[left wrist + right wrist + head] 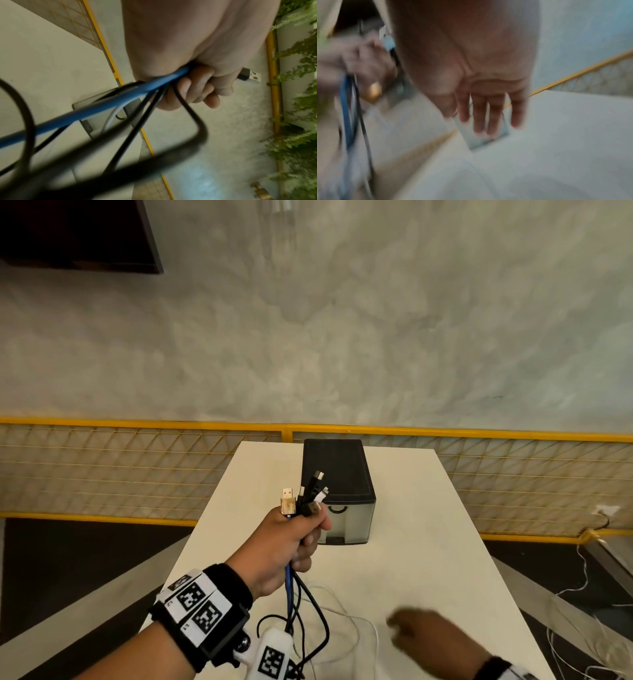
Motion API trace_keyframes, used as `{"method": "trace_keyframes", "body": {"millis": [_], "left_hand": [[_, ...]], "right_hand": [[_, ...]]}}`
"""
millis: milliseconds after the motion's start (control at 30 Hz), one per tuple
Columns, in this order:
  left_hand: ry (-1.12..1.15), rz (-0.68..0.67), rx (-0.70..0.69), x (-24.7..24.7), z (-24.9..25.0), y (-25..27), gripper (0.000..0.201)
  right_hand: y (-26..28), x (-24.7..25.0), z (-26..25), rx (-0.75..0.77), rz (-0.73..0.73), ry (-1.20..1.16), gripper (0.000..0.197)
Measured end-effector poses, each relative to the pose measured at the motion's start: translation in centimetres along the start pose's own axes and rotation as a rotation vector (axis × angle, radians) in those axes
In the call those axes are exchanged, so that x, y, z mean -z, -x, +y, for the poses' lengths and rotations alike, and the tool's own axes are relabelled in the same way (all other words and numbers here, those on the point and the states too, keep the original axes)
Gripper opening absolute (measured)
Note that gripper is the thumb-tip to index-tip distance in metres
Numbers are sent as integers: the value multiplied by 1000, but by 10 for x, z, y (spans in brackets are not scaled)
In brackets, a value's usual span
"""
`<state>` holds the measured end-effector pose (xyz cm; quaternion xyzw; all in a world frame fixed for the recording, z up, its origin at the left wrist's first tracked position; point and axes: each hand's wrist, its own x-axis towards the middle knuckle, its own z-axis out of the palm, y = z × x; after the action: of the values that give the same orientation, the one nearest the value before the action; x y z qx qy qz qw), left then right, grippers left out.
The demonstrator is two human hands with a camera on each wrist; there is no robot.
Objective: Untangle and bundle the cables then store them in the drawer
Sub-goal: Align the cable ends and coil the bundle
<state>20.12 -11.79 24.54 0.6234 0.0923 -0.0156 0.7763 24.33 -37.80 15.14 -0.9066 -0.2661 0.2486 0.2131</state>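
We see the left hand (291, 542) fisted around a bunch of cables (301, 601), plug ends sticking up above the fingers, cords hanging to the white table (445, 577). We count one blue cord (106, 106), several black ones and thin white ones; the exact number we cannot tell. The right hand (421, 633) hovers low over the table, blurred, fingers (479, 119) loosely extended, holding nothing. One small drawer unit (339, 491) stands at the table's far end, its drawer closed.
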Motion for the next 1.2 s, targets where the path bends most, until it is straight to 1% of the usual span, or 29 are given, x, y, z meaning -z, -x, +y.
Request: {"method": "trace_keyframes", "body": {"millis": [33, 67, 133, 167, 200, 233, 300, 367, 433, 467, 500, 567, 633, 700, 733, 800, 833, 867, 933, 1000, 1067, 1133, 1200], "left_hand": [[2, 1, -8, -5, 2, -1, 31], [-5, 14, -26, -11, 4, -2, 32], [-67, 47, -85, -24, 7, -6, 32], [-96, 43, -118, -29, 9, -8, 32], [-102, 25, -139, -34, 10, -10, 32], [-94, 5, -149, -39, 13, -11, 31], [-73, -8, -152, -44, 19, -11, 29], [-107, 8, -150, -45, 23, -11, 38], [-177, 12, -145, -42, 24, -11, 41], [-206, -5, -147, -41, 25, -10, 40], [-233, -31, -143, -39, 24, -9, 38], [-268, -108, -110, -35, 23, -8, 32], [-281, -224, -70, -32, 23, -3, 26], [-310, -303, -33, -29, 24, 4, 33], [-357, -312, -20, -28, 24, 6, 36], [-462, -280, -36, -27, 23, 5, 39], [-477, -260, -48, -26, 23, 5, 39], [-467, -243, -58, -27, 23, 5, 39], [-392, -194, -80, -30, 23, 4, 45], [-285, -162, -124, -35, 25, 4, 49], [-182, -161, -166, -39, 25, 5, 48], [-59, -177, -173, -42, 23, 6, 43], [64, -185, -152, -44, 21, 6, 38]], "right_hand": [[-11, 11, -22, 0, 177, -172, 17], [-13, 21, -28, 72, 308, -317, 12], [-16, 39, -67, 233, 400, -503, 9], [-19, 46, -83, 320, 338, -592, 10], [-20, 50, -96, 402, 270, -669, 16], [-20, 51, -107, 450, 214, -711, 23], [-23, 47, -120, 461, 177, -813, 37], [-26, 44, -123, 458, 150, -899, 48], [-26, 41, -124, 460, 63, -961, 46], [-24, 39, -125, 459, 30, -975, 43], [-25, 36, -126, 464, 30, -969, 40], [-23, 34, -129, 473, 106, -883, 28], [-24, 33, -128, 450, 181, -820, 12], [-24, 31, -127, 434, 192, -745, 26], [-24, 29, -126, 438, 182, -711, 31], [-23, 29, -125, 469, 172, -661, 40], [-24, 28, -124, 484, 175, -631, 45], [-23, 29, -124, 494, 177, -603, 47], [-24, 29, -124, 493, 194, -550, 42], [-24, 25, -121, 454, 183, -535, 40], [-25, 18, -115, 409, 143, -594, 32], [-24, 14, -111, 393, 110, -672, 21], [-22, 12, -109, 388, 85, -723, 21]]}}
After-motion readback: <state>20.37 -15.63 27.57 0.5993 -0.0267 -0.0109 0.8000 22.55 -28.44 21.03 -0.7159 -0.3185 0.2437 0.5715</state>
